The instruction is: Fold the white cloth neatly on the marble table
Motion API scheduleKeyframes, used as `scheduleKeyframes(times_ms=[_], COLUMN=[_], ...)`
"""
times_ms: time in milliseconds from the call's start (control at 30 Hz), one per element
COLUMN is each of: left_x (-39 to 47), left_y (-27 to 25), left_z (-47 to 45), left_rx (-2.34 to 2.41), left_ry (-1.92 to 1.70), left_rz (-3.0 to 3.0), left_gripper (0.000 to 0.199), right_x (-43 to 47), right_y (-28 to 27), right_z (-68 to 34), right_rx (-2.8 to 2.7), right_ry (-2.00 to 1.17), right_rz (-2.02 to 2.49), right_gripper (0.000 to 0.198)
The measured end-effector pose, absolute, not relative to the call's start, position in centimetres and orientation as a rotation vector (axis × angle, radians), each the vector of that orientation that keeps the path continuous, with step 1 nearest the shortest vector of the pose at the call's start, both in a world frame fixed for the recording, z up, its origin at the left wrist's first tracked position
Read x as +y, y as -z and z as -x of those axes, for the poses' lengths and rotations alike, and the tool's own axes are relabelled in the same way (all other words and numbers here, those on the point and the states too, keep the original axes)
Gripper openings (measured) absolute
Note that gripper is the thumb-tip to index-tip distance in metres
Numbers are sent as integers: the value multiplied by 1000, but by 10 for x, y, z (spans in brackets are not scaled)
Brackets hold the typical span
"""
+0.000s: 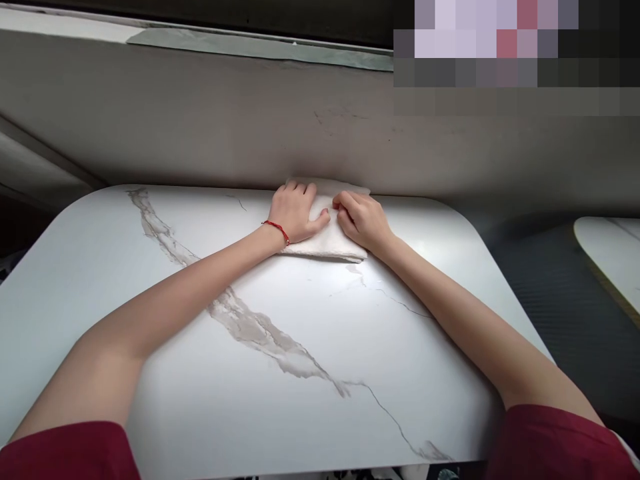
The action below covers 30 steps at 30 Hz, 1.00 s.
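Note:
A folded white cloth (327,245) lies at the far edge of the white marbled table (300,413), its back edge touching the wall. My left hand (295,210) rests flat on the cloth's left part, palm down, thumb stretched out to the right; a red string bracelet (277,230) circles that wrist. On the right side of the cloth, my right hand (363,219) is closed with its fingers curled in against the fabric. The fingertips are partly hidden, but they seem to grip the cloth. A small gap separates the two hands.
A grey wall (225,127) with faint scuffs rises directly behind the table, topped by a pale ledge (260,50). Another marbled table (615,247) stands at the right, past a dark ribbed surface (530,293). The upper right corner is pixelated.

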<state>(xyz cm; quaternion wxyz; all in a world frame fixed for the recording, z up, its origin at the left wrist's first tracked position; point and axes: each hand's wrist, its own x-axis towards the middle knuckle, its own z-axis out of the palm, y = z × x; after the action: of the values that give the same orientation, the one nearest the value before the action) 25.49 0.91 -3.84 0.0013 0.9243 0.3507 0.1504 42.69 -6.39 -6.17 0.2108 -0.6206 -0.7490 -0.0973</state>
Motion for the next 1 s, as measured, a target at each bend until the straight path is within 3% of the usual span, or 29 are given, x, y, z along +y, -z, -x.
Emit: scheduleKeyframes(times_ms=[1000], left_x=[11], left_y=[44], left_z=[-258], left_rx=[993], left_ry=[-522], left_rz=[-2766], left_gripper=[44], right_x=[-69], right_y=[64], right_z=[-427], right_rx=[-2013], right_ry=[275], right_rz=[1805], right_gripper=[26])
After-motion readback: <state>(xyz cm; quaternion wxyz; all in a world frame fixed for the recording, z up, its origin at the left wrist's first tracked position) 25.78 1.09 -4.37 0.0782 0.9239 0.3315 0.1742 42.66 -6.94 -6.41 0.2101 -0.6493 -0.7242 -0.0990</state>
